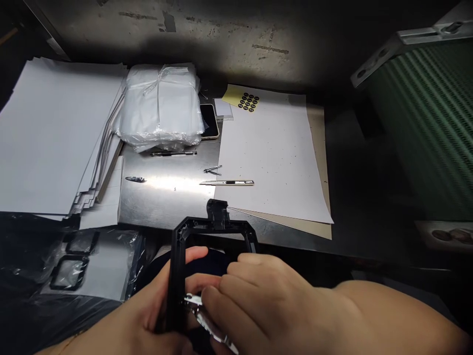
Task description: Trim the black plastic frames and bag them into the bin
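Observation:
At the table's near edge, my left hand (pixel 157 301) grips the left side of a black plastic frame (pixel 176 276). The frame is upright, with a clip-like tab at its top and an open middle. My right hand (pixel 258 296) is closed around a small shiny metal clipper (pixel 207 320). The clipper's tip touches or lies very close to the inner edge of the frame's left side. My right fingers hide much of the clipper, and both hands cover the frame's lower part.
A utility knife (pixel 232 183) lies across white paper (pixel 269 153) bearing round black stickers (pixel 249 102). Bundled plastic bags (pixel 158 108), a phone (pixel 210 122), a pen (pixel 173 154) and stacked sheets (pixel 48 133) sit leftward. A green belt (pixel 436 123) is right; bagged black frames (pixel 69 272) lie lower left.

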`<state>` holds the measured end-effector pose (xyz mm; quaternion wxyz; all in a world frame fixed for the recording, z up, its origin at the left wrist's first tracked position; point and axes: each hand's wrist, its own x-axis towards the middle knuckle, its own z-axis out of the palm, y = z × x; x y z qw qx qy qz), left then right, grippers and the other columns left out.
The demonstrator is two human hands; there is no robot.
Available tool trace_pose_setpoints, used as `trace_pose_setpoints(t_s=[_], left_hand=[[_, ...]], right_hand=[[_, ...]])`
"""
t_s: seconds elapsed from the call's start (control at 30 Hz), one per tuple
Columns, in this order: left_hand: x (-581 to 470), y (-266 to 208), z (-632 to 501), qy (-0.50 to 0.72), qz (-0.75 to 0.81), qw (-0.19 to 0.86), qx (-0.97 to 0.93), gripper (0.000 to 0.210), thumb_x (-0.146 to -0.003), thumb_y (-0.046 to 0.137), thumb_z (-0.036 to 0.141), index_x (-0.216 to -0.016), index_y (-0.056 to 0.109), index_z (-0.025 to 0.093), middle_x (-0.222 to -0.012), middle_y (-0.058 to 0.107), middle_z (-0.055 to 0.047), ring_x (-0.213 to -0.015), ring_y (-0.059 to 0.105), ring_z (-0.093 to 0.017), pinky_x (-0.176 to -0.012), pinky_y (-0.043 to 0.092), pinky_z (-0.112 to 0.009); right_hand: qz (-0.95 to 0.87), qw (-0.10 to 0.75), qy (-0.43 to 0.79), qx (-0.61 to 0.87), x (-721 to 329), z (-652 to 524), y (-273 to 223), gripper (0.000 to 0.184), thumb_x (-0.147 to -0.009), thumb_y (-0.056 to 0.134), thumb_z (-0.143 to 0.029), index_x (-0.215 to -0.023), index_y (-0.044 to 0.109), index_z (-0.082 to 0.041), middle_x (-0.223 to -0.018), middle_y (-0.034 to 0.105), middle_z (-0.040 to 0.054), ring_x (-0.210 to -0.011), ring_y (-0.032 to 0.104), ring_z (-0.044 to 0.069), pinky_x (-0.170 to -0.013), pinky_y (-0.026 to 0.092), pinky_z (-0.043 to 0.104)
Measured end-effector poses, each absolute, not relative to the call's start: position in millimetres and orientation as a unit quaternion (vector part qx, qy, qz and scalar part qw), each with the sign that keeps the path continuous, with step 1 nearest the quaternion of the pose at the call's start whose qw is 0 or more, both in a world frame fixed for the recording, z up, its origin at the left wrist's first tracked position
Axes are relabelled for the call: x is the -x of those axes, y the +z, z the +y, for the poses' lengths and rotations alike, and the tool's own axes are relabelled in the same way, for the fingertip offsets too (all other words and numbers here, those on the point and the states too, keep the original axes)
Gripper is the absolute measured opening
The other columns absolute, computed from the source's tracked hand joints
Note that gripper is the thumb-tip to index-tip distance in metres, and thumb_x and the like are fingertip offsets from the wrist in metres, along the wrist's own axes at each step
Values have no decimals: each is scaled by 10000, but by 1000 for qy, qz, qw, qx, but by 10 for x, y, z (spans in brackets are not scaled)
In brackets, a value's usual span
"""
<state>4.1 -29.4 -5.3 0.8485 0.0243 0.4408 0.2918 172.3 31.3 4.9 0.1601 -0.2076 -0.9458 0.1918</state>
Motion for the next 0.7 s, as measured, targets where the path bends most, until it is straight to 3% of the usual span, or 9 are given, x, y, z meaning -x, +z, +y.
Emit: trace_pose_setpoints(t_s=[0.07,0.2,0.33,0.4,0.57,0.7], left_hand=[[-54,-43,-280,305,447,841,-25,573,-596,678,64,-1075,495,320,-1121,586,-27,-883,609,-226,-812,443,-392],[-97,-64,-276,316,423,848,-38,541,-610,687,147,-1072,505,363,-1115,576,-13,-781,618,-194,-754,455,-373],[-108,-67,-273,309,408,859,-16,575,-635,651,167,-1120,445,397,-1238,480,-6,-1020,531,-284,-809,423,-432],[-97,-37,-258,311,391,866,16,525,-692,588,220,-1162,412,376,-1252,468,-24,-1095,468,-314,-838,400,-480],[-97,41,-214,300,395,868,8,631,-638,623,63,-1159,429,361,-1177,541,-27,-1081,485,-308,-890,363,-480],[-135,16,-219,318,412,854,-15,568,-606,677,128,-1090,497,364,-1142,564,-4,-1079,487,-307,-871,390,-466]], right_hand=[[-948,151,173,221,-1722,326,51,271,-854,337,-218,-639,496,-170,-568,490,-14,-499,414,121,-477,321,261],[-951,145,245,123,-1731,454,49,225,-826,390,-198,-622,480,-167,-524,456,-42,-445,384,78,-436,314,203],[-942,212,233,115,-1791,561,20,254,-803,349,-129,-596,494,-155,-526,476,-17,-472,388,91,-454,323,216],[-938,200,249,137,-1835,574,10,204,-777,397,-168,-609,510,-143,-533,477,-14,-471,387,93,-456,324,226],[-923,195,299,146,-1849,577,28,94,-721,530,-236,-726,541,-142,-556,498,-47,-486,424,67,-478,343,191],[-926,192,296,134,-1787,595,39,115,-718,529,-213,-628,524,-142,-539,486,-57,-448,384,51,-445,318,193]])
